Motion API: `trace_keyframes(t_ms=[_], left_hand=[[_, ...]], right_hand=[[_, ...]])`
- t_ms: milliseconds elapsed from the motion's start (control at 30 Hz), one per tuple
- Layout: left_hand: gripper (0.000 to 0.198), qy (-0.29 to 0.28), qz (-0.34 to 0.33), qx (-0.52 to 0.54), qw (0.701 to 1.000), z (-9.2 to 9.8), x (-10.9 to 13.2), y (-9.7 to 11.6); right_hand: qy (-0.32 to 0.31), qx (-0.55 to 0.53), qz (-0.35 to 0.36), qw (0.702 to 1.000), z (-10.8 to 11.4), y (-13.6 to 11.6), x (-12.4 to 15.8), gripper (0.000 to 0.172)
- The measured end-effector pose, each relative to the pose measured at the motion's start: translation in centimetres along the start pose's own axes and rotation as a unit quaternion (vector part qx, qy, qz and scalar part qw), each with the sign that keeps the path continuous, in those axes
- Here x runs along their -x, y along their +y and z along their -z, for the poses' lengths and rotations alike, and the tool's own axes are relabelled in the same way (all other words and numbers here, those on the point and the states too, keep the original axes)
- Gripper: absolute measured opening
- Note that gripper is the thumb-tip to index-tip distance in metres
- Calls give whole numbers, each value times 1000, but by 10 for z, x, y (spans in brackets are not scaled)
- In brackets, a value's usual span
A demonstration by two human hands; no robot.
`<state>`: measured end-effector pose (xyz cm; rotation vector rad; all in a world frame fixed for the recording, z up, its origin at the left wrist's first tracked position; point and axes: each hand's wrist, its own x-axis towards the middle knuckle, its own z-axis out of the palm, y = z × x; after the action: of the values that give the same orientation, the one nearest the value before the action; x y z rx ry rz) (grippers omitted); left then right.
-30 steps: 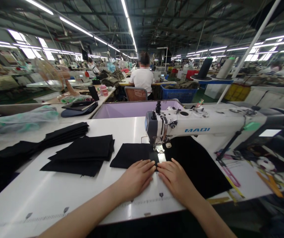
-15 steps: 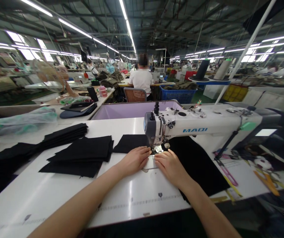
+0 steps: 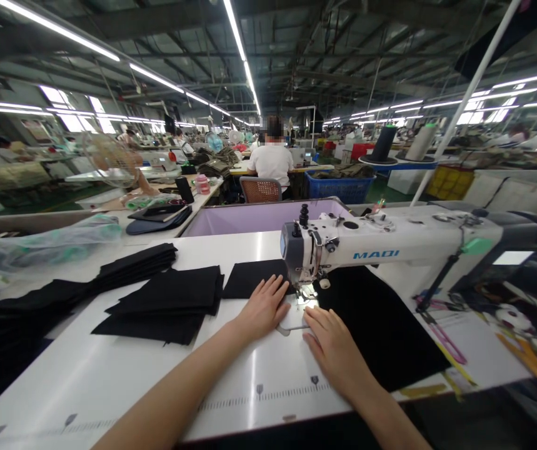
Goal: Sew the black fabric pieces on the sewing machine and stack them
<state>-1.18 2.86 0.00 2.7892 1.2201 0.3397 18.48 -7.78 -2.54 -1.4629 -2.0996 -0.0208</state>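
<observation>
My left hand (image 3: 264, 306) lies flat with its fingers spread, the fingertips on the edge of a small black fabric piece (image 3: 252, 279) left of the needle. My right hand (image 3: 331, 340) rests on the machine bed just in front of the needle area, fingers stretched out and thumb apart. Between and beyond the hands stands a white sewing machine (image 3: 390, 247), its lamp lighting the metal needle plate (image 3: 294, 320). A large black fabric panel (image 3: 381, 325) passes under the machine arm, beside my right hand. The presser foot is partly hidden.
Stacks of black fabric pieces (image 3: 165, 297) lie on the white table (image 3: 146, 375) at left. Pink-handled snips (image 3: 451, 344) and a yellow-orange tool (image 3: 524, 356) lie at right. A lilac bin (image 3: 244, 219) stands behind the table. A co-worker (image 3: 272, 161) sits beyond.
My left fingers have spread out over the small black piece. My right hand has drawn slightly back from the needle. The whole view has shifted a little, moving the scene right and down.
</observation>
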Motion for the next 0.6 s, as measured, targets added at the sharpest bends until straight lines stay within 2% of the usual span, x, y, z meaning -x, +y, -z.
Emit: trace_keyframes(t_ms=[167,400,500,600], left_hand=[[49,-19,15,-10,1000,5,9,1],[38,6,-21,-10,1000,19,39,6],[43,10,15,-9,1000,23,36,9],[32,64,68,73,993,28,29,7]], right_hand=[[-5,-1,-3,1000,4,0,0,31],[4,-19,-3,1000,2,4,2,30],[7,-23,1,1000,2,4,3,31],[15,-23,0,1000,2,3,3,30]])
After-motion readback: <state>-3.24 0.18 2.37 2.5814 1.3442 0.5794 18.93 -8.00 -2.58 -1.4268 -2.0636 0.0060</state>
